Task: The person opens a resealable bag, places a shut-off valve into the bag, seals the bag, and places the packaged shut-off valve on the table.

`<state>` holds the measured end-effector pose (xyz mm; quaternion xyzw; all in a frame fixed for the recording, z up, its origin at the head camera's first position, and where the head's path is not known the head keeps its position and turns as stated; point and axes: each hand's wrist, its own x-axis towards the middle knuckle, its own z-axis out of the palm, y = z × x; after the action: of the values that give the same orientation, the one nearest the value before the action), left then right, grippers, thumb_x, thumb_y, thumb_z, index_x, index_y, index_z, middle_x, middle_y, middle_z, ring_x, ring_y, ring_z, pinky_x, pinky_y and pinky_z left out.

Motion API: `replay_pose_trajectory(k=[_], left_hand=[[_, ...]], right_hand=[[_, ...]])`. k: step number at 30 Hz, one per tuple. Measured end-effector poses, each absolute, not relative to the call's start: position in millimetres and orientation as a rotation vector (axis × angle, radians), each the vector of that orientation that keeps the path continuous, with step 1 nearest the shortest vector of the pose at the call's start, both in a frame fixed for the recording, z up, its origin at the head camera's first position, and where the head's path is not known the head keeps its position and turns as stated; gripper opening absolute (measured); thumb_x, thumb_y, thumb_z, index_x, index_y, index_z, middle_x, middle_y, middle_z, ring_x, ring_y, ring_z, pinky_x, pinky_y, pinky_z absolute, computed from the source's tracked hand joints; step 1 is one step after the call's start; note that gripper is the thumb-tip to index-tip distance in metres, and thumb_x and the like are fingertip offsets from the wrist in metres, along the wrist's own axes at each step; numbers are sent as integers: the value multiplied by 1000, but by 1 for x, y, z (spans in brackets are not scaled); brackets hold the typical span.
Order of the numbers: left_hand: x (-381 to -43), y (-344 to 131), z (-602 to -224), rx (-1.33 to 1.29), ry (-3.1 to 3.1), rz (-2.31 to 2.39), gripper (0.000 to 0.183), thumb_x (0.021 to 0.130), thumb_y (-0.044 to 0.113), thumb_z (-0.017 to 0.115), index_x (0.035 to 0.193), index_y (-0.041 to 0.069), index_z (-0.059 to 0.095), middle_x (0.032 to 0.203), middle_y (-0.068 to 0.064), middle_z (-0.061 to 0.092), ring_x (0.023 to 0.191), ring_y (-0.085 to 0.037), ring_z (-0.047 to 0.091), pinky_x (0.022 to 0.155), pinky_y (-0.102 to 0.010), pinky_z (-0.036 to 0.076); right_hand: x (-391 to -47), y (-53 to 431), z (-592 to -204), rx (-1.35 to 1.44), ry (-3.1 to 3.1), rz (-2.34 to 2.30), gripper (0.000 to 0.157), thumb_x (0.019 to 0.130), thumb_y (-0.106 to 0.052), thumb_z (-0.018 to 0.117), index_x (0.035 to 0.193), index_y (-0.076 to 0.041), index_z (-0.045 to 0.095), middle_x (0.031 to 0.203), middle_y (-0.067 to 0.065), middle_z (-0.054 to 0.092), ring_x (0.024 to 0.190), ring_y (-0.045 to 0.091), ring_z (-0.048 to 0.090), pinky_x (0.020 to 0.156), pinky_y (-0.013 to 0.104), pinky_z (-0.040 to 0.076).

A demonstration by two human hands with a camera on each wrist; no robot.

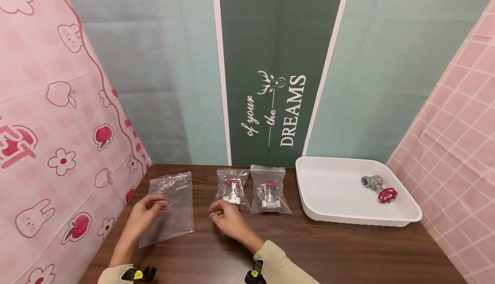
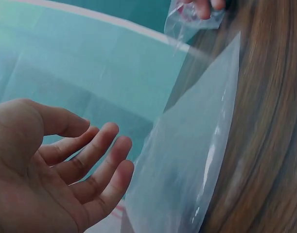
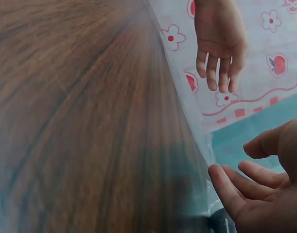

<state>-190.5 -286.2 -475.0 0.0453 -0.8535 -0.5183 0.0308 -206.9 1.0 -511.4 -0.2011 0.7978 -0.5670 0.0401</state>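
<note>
Your left hand (image 1: 145, 213) hovers over the left part of the flat clear bag (image 1: 177, 211), fingers loosely bent, thumb parted from them, gripping nothing; most of the bag lies right of your fingertips. Your right hand (image 1: 228, 220), fingers softly curved and holding nothing, is at the near-left corner of the left bagged valve (image 1: 233, 189); whether it touches, you cannot tell. Just right sits another bagged valve (image 1: 270, 191), then the white tray (image 1: 328, 189) with a loose red-handled valve (image 1: 374, 183).
</note>
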Motion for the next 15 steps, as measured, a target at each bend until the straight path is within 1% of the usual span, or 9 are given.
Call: replay_pose_trajectory(k=[2, 4, 7, 10, 12, 15], left_hand=[[-189, -292, -475, 174, -2639, -1575, 32, 110, 9, 57, 136, -10, 60, 118, -24, 76, 92, 1, 71, 80, -23, 60], [-188, -297, -477, 213, -2647, -1565, 34, 111, 11, 56, 137, -9, 59, 120, -24, 76, 94, 0, 71, 81, -22, 59], [-186, -305, -479, 278, -2677, -1532, 36, 111, 13, 55, 139, -10, 58, 127, -28, 72, 101, -10, 72, 82, -21, 58], [-184, -313, -483, 331, -2732, -1456, 38, 111, 15, 56, 140, -9, 57, 135, -30, 66, 108, -22, 69, 81, -22, 54], [-184, -318, -485, 354, -2763, -1411, 39, 111, 15, 55, 140, -9, 56, 139, -32, 61, 113, -30, 65, 83, -26, 52], [-184, -323, -488, 377, -2774, -1382, 41, 110, 17, 55, 142, -10, 54, 144, -35, 55, 120, -41, 59, 90, -38, 51]], right_hand=[[-207, -2, -512, -605, 2444, -1729, 17, 95, 3, 66, 111, 4, 69, 107, 18, 78, 95, 23, 76, 82, 19, 58], [-207, -5, -514, -604, 2451, -1734, 17, 95, 3, 66, 111, 5, 69, 107, 18, 78, 95, 25, 76, 82, 20, 59], [-208, -11, -517, -609, 2459, -1740, 17, 94, 3, 67, 111, 5, 69, 107, 19, 78, 95, 24, 76, 81, 20, 59], [-209, -18, -520, -621, 2459, -1744, 18, 94, 3, 67, 111, 6, 69, 107, 20, 78, 94, 20, 76, 81, 19, 58], [-211, -24, -521, -630, 2469, -1742, 18, 94, 2, 67, 111, 5, 69, 107, 19, 78, 93, 18, 75, 81, 20, 58], [-213, -32, -523, -635, 2503, -1722, 17, 95, 0, 68, 111, 4, 69, 107, 18, 79, 94, 18, 75, 82, 21, 59]])
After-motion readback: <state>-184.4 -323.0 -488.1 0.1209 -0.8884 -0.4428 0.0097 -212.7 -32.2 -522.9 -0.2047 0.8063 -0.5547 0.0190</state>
